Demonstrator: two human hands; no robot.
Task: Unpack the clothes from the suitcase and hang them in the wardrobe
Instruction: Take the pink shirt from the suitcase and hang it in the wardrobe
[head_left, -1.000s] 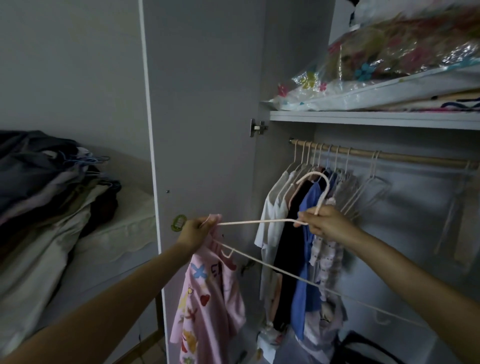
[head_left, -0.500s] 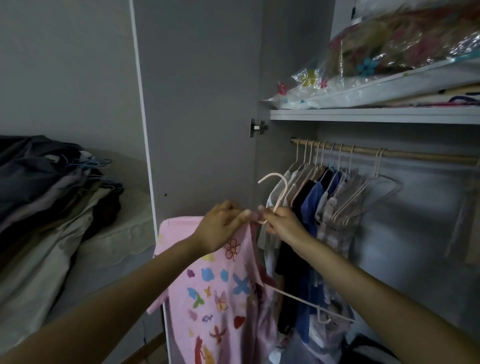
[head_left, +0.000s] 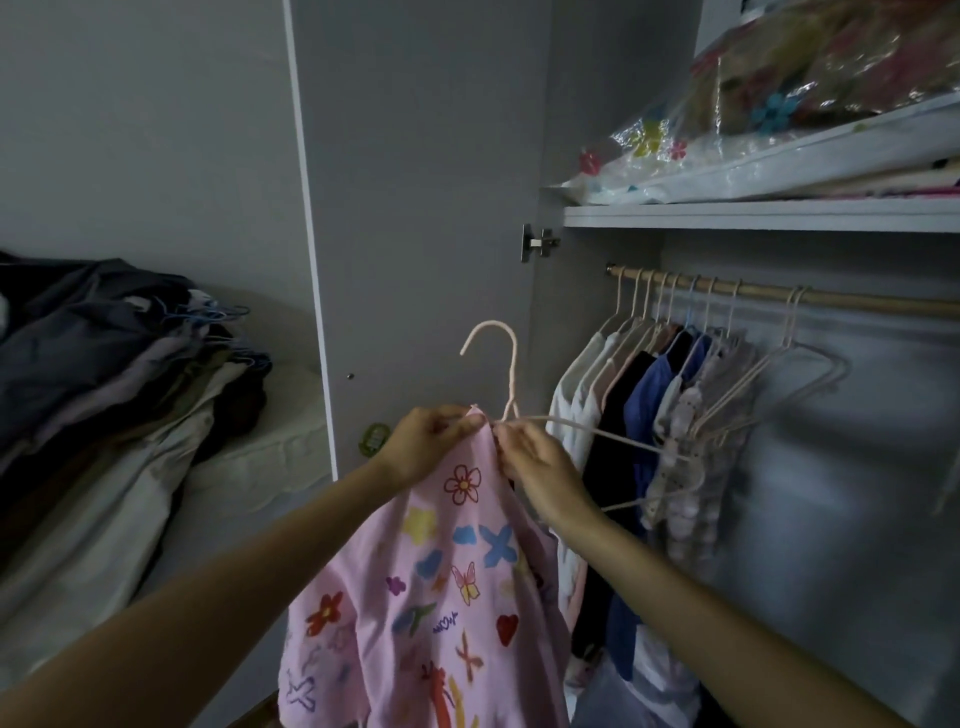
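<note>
Two hands fit a pink printed shirt (head_left: 436, 597) onto a pale wire hanger (head_left: 511, 384), frame centre.
Left hand (head_left: 423, 441) pinches the collar taut; right hand (head_left: 540, 467) pinches collar beside the hanger neck, likely seating it; hook upright for the rail (head_left: 831, 301).

2 bare forearms, left hand (head_left: 423, 441), right hand (head_left: 540, 470), no sleeves

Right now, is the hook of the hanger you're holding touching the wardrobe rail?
Apart. The head view shows the hanger's hook in front of the open door, well left of and below the rail, above both hands.
</note>
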